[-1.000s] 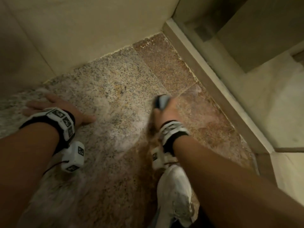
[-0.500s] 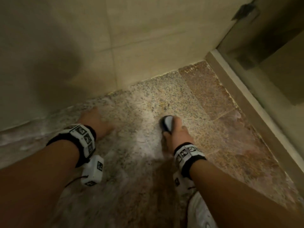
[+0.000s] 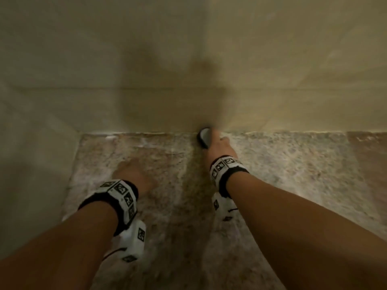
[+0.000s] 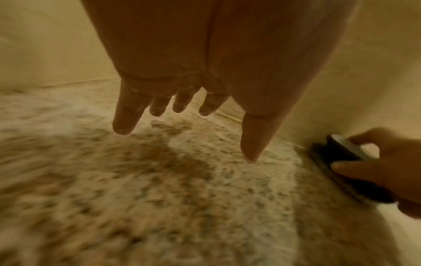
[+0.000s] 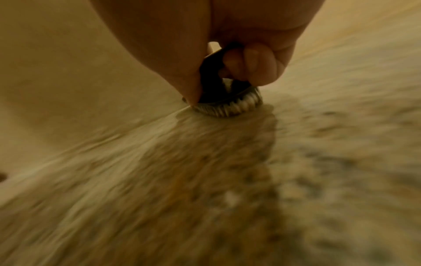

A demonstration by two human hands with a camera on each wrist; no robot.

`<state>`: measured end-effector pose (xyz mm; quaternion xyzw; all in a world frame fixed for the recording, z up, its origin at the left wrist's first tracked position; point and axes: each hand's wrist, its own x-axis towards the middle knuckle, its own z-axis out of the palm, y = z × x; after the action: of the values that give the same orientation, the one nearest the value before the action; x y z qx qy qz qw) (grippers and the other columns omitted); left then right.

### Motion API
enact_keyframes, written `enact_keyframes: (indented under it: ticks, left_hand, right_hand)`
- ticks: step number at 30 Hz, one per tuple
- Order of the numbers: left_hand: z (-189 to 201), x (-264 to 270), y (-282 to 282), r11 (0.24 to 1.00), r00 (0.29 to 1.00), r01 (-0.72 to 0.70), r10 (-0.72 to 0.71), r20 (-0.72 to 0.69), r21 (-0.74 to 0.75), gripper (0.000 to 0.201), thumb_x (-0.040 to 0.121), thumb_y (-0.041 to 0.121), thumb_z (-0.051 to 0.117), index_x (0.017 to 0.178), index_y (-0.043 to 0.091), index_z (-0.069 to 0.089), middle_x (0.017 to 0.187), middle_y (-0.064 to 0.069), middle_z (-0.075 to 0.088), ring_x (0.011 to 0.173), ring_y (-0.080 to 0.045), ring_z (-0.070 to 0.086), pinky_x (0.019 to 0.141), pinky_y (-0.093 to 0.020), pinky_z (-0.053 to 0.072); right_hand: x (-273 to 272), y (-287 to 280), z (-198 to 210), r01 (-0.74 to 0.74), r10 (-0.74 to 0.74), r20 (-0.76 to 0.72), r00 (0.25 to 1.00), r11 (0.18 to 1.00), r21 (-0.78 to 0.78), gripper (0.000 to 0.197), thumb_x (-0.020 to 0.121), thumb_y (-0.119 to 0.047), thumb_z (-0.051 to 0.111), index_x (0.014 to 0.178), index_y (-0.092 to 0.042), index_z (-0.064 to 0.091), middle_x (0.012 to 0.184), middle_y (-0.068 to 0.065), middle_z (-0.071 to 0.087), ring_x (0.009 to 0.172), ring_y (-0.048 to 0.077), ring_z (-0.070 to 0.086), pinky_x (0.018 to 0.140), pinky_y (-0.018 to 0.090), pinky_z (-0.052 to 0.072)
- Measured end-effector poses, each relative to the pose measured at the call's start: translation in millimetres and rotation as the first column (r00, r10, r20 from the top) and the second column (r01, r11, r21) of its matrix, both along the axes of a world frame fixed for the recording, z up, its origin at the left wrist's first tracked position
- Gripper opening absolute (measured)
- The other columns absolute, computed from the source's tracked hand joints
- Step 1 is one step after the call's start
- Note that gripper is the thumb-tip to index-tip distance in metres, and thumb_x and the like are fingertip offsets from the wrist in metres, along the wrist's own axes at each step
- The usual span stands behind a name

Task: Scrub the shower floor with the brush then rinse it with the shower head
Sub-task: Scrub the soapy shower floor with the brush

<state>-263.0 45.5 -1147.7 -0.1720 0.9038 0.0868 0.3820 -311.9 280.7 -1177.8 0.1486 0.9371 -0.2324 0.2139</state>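
Observation:
The speckled stone shower floor [image 3: 282,168] is wet and soapy. My right hand [image 3: 218,146] grips a dark scrub brush [image 3: 204,137] with a grey top, bristles down on the floor right where it meets the back wall. In the right wrist view the fingers [image 5: 250,63] curl round the brush's black handle [image 5: 210,75] above pale bristles. In the left wrist view the brush [image 4: 341,162] shows at the right, touching the wall. My left hand [image 3: 134,174] is spread over the floor at the left, its fingers [image 4: 127,111] straight, holding nothing. No shower head is in view.
A beige tiled back wall [image 3: 188,59] rises straight ahead, with my shadow on it. A side wall [image 3: 31,153] closes the floor at the left, forming a corner. More speckled floor [image 3: 314,185] stretches to the right.
My right hand has pushed the brush forward across the floor up to the back wall. My view has swung left, so the glass door sill and shoe are out of sight. The left hand moved forward.

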Motion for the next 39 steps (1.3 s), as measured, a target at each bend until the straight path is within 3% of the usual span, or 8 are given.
enact_keyframes:
  ticks: [4,11,15,18,23,33,37,39]
  left_hand:
    - [-16,21,-29,0.995,0.995,-0.074,0.078,0.059,-0.061,0.105,0.080,0.068,0.064,0.159,0.021,0.012,0.163,-0.014,0.003,0.140,-0.044,0.034,0.108,-0.050,0.045]
    - [-17,25,-15,0.992,0.985,-0.115,0.120,0.125,-0.047,0.095,0.099,0.026,0.055,0.158,0.021,-0.019,0.162,-0.012,-0.031,0.151,-0.045,-0.013,0.122,-0.051,0.022]
    - [-15,27,-19,0.989,0.980,-0.145,0.142,0.138,0.012,0.100,0.097,0.027,0.058,0.157,0.023,-0.021,0.160,-0.009,-0.035,0.150,-0.044,-0.018,0.122,-0.050,0.024]
    - [-18,29,-23,0.988,0.981,-0.144,0.136,0.140,0.048,0.112,0.091,0.049,0.066,0.157,0.024,-0.021,0.160,-0.009,-0.035,0.150,-0.045,-0.018,0.119,-0.049,0.025]
    - [-25,32,-25,0.992,0.987,-0.116,0.109,0.120,0.050,0.124,0.082,0.065,0.067,0.156,0.024,-0.023,0.161,-0.009,-0.034,0.150,-0.046,-0.018,0.121,-0.051,0.020]
    - [-32,29,-26,0.996,0.990,-0.092,0.092,0.110,-0.004,0.117,0.085,0.069,0.060,0.158,0.023,-0.020,0.162,-0.012,-0.030,0.149,-0.048,-0.015,0.122,-0.055,0.021]
    - [-35,27,-26,0.992,0.989,-0.124,0.123,0.087,0.000,0.110,0.088,0.067,0.057,0.159,0.024,-0.016,0.163,-0.010,-0.028,0.150,-0.047,-0.013,0.122,-0.056,0.018]
    - [-33,27,-31,0.990,0.988,-0.140,0.138,0.064,0.023,0.103,0.090,0.065,0.055,0.160,0.027,-0.010,0.165,-0.007,-0.023,0.151,-0.046,-0.008,0.122,-0.056,0.020]
  right_hand:
    - [-12,-74,-3,-0.354,0.354,-0.014,0.935,0.935,0.016,0.045,0.106,-0.021,0.037,0.148,-0.031,0.021,0.138,0.024,0.041,0.109,0.045,0.057,0.081,0.046,0.049]
    - [-35,-166,-2,-0.685,0.686,0.020,0.728,0.728,-0.035,0.053,0.104,-0.026,0.049,0.148,-0.034,0.020,0.143,0.025,0.041,0.102,0.046,0.060,0.082,0.051,0.055]
    - [-44,-147,3,-0.673,0.673,0.010,0.740,0.740,-0.018,0.054,0.103,-0.033,0.052,0.148,-0.031,0.022,0.139,0.024,0.045,0.107,0.045,0.059,0.089,0.053,0.053]
    - [-47,-104,5,-0.620,0.620,0.013,0.785,0.784,0.040,0.056,0.100,-0.038,0.055,0.146,-0.032,0.023,0.139,0.022,0.042,0.113,0.045,0.058,0.095,0.052,0.052]
    - [-32,-42,5,-0.518,0.520,-0.006,0.854,0.851,0.083,0.065,0.101,-0.039,0.057,0.151,-0.039,0.016,0.146,0.017,0.043,0.110,0.041,0.062,0.088,0.051,0.056]
    - [20,5,6,-0.337,0.345,-0.036,0.938,0.930,0.149,0.054,0.102,-0.032,0.053,0.144,-0.036,0.019,0.138,0.018,0.048,0.094,0.039,0.065,0.074,0.044,0.057]
    - [76,-11,10,-0.451,0.445,0.080,0.892,0.883,0.129,0.065,0.103,-0.028,0.045,0.148,-0.046,0.001,0.142,0.015,0.044,0.098,0.035,0.065,0.080,0.046,0.059]
    - [107,-20,8,-0.637,0.628,0.133,0.767,0.770,0.037,0.065,0.104,-0.033,0.045,0.147,-0.047,-0.001,0.144,0.015,0.042,0.106,0.038,0.062,0.088,0.047,0.057]
